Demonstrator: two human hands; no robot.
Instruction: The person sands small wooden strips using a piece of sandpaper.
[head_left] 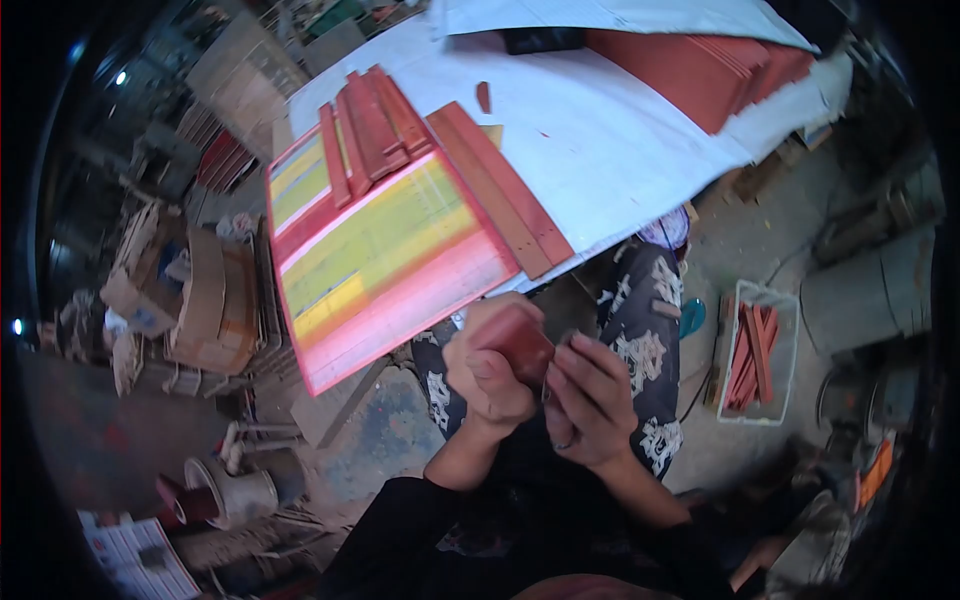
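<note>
My left hand (490, 375) is wrapped round a dark red block-like piece (514, 340), holding it above my lap. Close beside its right end, my right hand (592, 400) has its fingers pinched together; something small and dark shows at the fingertips, too small to name. Beyond my hands lies a yellow, green and pink printed board (400, 235) on the white-covered table (610, 170). Several narrow red strips (370, 125) rest on the board's far part, and two longer red-brown strips (500, 190) lie along its right edge.
A stack of red sheets (690, 75) sits under a white cover at the far right. On the floor to the right stands a white basket (787, 350) with red strips. Cardboard boxes (215, 300) are at the left. Part of another person (790, 550) shows at lower right.
</note>
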